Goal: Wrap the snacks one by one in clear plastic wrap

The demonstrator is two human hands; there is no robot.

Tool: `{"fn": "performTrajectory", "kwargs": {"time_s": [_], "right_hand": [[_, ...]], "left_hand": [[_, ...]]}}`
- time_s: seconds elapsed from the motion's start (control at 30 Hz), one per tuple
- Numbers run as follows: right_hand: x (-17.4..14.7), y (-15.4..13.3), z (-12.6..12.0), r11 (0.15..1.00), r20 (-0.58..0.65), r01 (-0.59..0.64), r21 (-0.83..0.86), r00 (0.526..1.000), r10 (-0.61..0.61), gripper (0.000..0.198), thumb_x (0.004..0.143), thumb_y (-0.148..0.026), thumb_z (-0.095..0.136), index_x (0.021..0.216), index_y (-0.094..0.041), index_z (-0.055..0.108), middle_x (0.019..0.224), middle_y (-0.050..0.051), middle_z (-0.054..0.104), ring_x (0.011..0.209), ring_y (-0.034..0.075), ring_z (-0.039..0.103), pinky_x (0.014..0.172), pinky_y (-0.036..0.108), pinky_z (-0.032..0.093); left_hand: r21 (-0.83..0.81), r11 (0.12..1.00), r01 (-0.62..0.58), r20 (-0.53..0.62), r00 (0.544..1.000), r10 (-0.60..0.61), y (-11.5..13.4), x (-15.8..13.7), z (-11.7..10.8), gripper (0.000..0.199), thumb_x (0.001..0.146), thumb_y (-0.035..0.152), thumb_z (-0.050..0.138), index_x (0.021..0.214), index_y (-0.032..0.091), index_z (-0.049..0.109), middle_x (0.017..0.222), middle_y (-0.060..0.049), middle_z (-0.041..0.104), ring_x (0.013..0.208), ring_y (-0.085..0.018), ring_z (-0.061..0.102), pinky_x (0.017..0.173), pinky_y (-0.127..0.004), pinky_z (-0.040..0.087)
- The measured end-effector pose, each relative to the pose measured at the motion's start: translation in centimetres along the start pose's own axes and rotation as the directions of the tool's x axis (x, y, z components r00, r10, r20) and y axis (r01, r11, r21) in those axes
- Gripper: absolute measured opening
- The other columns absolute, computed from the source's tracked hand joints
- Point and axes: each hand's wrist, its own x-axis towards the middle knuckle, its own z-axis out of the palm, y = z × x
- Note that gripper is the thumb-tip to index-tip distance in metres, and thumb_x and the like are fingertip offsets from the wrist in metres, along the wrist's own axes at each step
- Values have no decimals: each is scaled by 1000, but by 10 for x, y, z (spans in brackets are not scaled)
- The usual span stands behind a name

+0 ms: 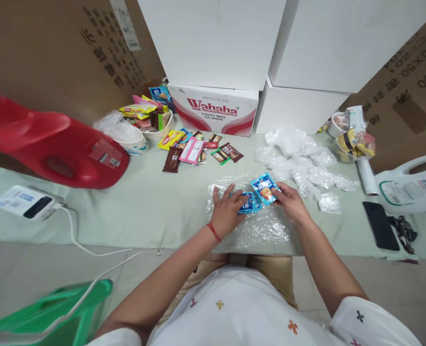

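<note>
My right hand (pixel 288 199) pinches the edge of a blue snack packet (pixel 264 188) with a golden biscuit or cake pictured on it. Under the fingers of my left hand (pixel 229 209) lies a second blue packet (pixel 249 203); these fingers are spread and rest over its left part. Both packets are above a sheet of clear plastic film (pixel 267 230) spread at the table's front. Beyond my hands is a loose group of wrapped snacks: a pink packet (pixel 192 150), a yellow packet (pixel 171 139), a dark brown bar (pixel 172 159) and a brown cocoa packet (pixel 233 152).
Crumpled clear plastic bags (pixel 295 154) lie to the right. A filled snack bag (pixel 355 144), a phone (pixel 381 226), keys (pixel 403 233) and a white jug (pixel 411 185) stand or lie farther right. Left are a red jug (pixel 61 144) and a snack bowl (pixel 162 126). Boxes (pixel 213 109) line the back.
</note>
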Motion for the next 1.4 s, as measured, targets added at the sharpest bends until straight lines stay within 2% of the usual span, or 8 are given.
{"fn": "performTrajectory", "kwargs": {"time_s": [0.2,0.33,0.47,0.63,0.83,1.0,1.23,1.4], "right_hand": [[17,-6,27,965,383,122,-234,923,-24,38,90,-52,63,106,-19,75,93,2,75,83,20,66,77,29,51],[32,-8,43,790,419,249,-560,908,11,29,91,-37,63,109,-19,76,96,5,73,90,22,67,83,32,51],[14,-23,27,598,309,370,-711,928,-207,38,94,-41,65,126,-21,70,122,13,64,110,26,64,95,36,51],[-52,-9,-25,500,572,598,-626,788,-228,40,97,-47,65,131,-28,66,121,13,67,111,29,62,97,45,52],[-106,39,-48,477,560,571,-668,808,-182,41,95,-40,68,134,-27,65,130,16,65,118,32,59,99,51,50],[-51,-4,-12,458,590,638,-619,763,-264,31,105,-28,45,121,-23,71,108,12,73,101,27,61,95,46,50],[77,-46,72,239,881,850,-470,468,69,93,71,-9,70,159,-22,43,160,11,47,156,32,25,123,51,27],[79,-45,70,89,866,871,-483,460,196,82,68,-20,83,146,-26,58,147,11,59,152,36,30,124,58,14]], "left_hand": [[-130,991,11,-363,930,-58,-13,-31,-5,18,87,14,58,100,23,67,122,-8,71,138,-31,52,120,-65,30],[-208,978,-15,-542,834,-102,-18,-57,-13,20,85,8,51,98,22,60,107,-8,67,118,-27,61,101,-50,52],[-158,975,-154,-449,891,68,-16,-89,-19,21,90,20,61,111,23,59,112,-10,67,121,-28,61,103,-51,52],[-30,926,-376,-243,902,358,-27,-133,-4,41,88,44,75,122,24,62,120,-12,70,125,-30,62,115,-57,43],[-140,969,-206,-279,947,161,-38,-142,6,22,92,23,68,113,22,64,121,-13,68,120,-28,62,102,-49,53],[-104,966,-236,-202,956,212,-24,-124,4,32,93,30,66,124,23,63,125,-14,69,118,-28,63,103,-50,49],[-138,923,-358,138,916,376,-9,-118,11,63,85,38,74,143,22,55,147,-18,59,134,-33,56,116,-58,40],[-165,948,-271,11,961,276,-20,-130,14,48,90,22,65,138,22,59,141,-17,62,132,-30,58,110,-54,49]]}}
